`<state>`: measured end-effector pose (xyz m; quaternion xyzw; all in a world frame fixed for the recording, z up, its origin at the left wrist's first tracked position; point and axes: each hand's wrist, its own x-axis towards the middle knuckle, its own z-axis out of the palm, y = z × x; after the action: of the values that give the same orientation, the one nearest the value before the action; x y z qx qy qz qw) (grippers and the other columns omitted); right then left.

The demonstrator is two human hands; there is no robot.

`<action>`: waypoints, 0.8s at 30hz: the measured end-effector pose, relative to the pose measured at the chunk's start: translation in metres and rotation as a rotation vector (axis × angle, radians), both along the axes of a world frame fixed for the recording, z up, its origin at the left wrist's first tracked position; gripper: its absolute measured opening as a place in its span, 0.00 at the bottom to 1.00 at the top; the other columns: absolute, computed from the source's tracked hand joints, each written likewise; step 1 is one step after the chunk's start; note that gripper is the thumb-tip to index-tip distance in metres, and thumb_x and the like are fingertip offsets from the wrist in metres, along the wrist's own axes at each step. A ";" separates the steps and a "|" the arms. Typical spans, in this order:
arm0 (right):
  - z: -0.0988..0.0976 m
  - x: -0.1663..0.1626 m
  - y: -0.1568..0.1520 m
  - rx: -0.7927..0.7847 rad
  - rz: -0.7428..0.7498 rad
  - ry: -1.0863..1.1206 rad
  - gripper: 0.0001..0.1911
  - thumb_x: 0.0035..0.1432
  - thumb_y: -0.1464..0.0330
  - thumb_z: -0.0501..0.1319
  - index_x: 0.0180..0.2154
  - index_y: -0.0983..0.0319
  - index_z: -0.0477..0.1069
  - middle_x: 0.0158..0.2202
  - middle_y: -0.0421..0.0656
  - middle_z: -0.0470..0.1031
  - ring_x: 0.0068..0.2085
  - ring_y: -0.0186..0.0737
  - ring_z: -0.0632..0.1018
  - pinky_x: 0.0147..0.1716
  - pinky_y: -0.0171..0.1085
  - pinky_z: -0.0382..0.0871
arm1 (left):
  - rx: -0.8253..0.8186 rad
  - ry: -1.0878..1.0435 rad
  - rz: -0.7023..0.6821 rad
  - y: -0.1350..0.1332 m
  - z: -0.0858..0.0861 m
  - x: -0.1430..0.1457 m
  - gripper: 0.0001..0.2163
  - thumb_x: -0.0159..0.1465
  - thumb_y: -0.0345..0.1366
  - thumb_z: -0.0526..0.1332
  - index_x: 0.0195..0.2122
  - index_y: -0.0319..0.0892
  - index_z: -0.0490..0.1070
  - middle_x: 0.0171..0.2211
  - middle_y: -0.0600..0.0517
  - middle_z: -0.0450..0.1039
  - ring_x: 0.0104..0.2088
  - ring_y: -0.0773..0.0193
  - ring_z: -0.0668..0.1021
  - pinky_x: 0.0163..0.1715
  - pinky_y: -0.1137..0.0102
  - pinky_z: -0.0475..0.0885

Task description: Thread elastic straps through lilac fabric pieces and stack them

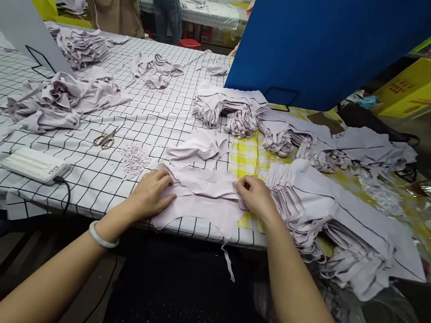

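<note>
A pale lilac cloth garment (203, 210) lies spread at the table's front edge, with a fold across its middle and a thin strap hanging over the edge. My left hand (153, 191) rests on its left side, fingers lying on the cloth and thumb apart. At the opposite side, my right hand (255, 196) is closed, pinching the garment's edge between thumb and fingers. Just beyond lies another crumpled lilac piece (198, 146). Small scissors (107, 136) and a heap of tiny pink-white bits (135, 160) are left of it.
Stacks of lilac garments (343, 213) crowd the right, and loose piles (65, 99) lie left. A white power bank (36, 164) with a cable sits front left. A blue panel (303, 40) and a white panel (25, 4) stand upright. Two other people are beyond the table.
</note>
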<state>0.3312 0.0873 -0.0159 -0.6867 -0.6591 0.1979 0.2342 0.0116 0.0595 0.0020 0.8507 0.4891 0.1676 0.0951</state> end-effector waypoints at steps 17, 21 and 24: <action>0.007 0.000 -0.037 0.360 0.421 -0.465 0.06 0.58 0.73 0.59 0.38 0.61 0.74 0.49 0.50 0.75 0.49 0.53 0.72 0.47 0.48 0.67 | 0.160 0.158 -0.093 -0.001 -0.007 0.014 0.03 0.60 0.30 0.60 0.35 0.41 0.71 0.40 0.45 0.75 0.40 0.52 0.75 0.39 0.58 0.72; 0.010 0.000 -0.038 0.414 0.415 -0.454 0.06 0.59 0.74 0.58 0.33 0.61 0.74 0.45 0.49 0.77 0.47 0.52 0.74 0.47 0.48 0.67 | 0.165 0.168 -0.086 -0.004 -0.006 0.013 0.07 0.61 0.24 0.55 0.30 0.41 0.69 0.33 0.45 0.73 0.35 0.55 0.74 0.34 0.61 0.71; 0.017 0.006 -0.038 0.330 0.452 -0.298 0.04 0.59 0.70 0.61 0.36 0.60 0.75 0.48 0.48 0.76 0.50 0.51 0.73 0.48 0.48 0.67 | 0.099 -0.014 -0.133 -0.002 0.004 0.001 0.05 0.61 0.25 0.56 0.33 0.41 0.69 0.36 0.46 0.74 0.37 0.57 0.74 0.38 0.63 0.73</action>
<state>0.3371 0.0488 0.0011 -0.4969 -0.8453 0.0325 0.1937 0.0125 0.0576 0.0055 0.8839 0.4218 0.1906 0.0674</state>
